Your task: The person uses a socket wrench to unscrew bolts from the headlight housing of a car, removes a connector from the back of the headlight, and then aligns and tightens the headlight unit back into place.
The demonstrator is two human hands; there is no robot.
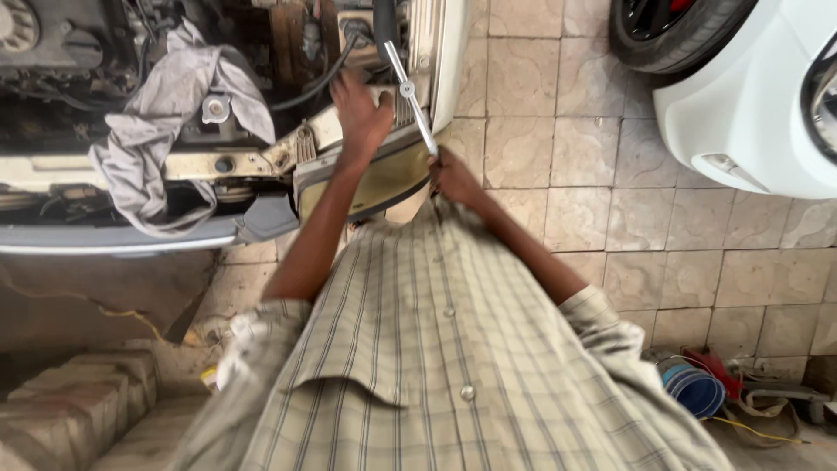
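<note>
Right hand [453, 179] is gripping the lower end of a long metal wrench [408, 92], fingers clamped around it, tool angling up into the engine bay [105, 52]. Left hand [359, 109] is spreading open beside the wrench, holding nothing.

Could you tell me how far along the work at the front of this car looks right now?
Done: the engine bay is open and a grey cloth lies over it. In hand: the right hand grips a long metal wrench, and the left hand reaches beside it. Left: the headlight sits in place.
</note>
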